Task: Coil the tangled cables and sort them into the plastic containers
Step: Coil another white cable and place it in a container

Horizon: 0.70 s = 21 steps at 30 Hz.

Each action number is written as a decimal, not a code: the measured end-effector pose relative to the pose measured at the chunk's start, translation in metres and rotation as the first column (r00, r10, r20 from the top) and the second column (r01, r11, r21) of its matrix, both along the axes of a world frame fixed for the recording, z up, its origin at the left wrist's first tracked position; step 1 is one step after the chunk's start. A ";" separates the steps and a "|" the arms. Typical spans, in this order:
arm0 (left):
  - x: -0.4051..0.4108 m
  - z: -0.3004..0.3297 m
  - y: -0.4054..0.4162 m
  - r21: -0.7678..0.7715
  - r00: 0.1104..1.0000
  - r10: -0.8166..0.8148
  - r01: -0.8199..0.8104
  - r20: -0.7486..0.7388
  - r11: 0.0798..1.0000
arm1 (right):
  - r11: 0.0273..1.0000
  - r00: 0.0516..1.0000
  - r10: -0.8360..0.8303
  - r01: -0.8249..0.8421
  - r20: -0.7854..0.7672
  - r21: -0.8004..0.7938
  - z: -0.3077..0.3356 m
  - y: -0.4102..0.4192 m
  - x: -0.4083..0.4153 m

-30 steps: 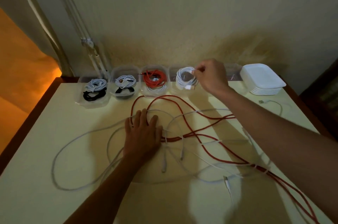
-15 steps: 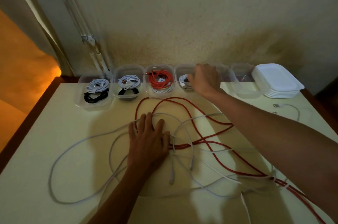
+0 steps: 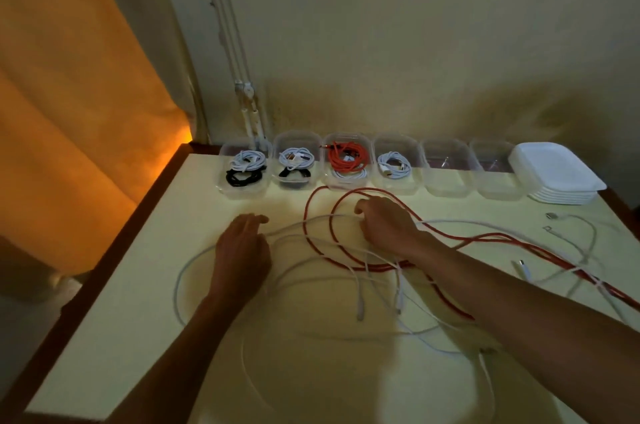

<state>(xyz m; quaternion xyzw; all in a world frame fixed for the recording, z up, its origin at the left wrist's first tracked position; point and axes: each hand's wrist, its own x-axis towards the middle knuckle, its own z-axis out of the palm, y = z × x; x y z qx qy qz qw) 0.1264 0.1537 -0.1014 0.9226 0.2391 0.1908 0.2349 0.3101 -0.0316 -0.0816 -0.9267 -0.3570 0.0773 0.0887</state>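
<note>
The right hand (image 3: 384, 228) covered the stretch of white cable (image 3: 304, 223) beneath it, so whether its fingers pinched the cable could not be made out. The red cable (image 3: 498, 237) ran off the right edge. Both forearms were cut off below (elbows unseen). The connector types were too small and dim to tell.

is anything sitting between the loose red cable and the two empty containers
Nothing visible does. The table between the red cable and the empty containers is bare; only white cables tangle over it nearer the person.
</note>
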 end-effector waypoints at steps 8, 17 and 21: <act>-0.091 -0.029 0.040 0.090 0.948 0.150 -0.130 -0.280 0.987 | 0.972 0.985 0.021 0.019 -0.169 0.235 0.007 0.007 -0.029; -0.092 -0.018 0.008 0.137 0.944 0.265 -0.241 -0.197 0.961 | 0.982 0.994 0.038 -0.018 -0.104 0.189 0.012 -0.012 -0.049; -0.097 -0.007 0.008 0.077 0.942 0.312 -0.304 -0.126 0.950 | 0.899 0.990 -0.054 0.104 -0.127 0.425 0.030 -0.017 -0.057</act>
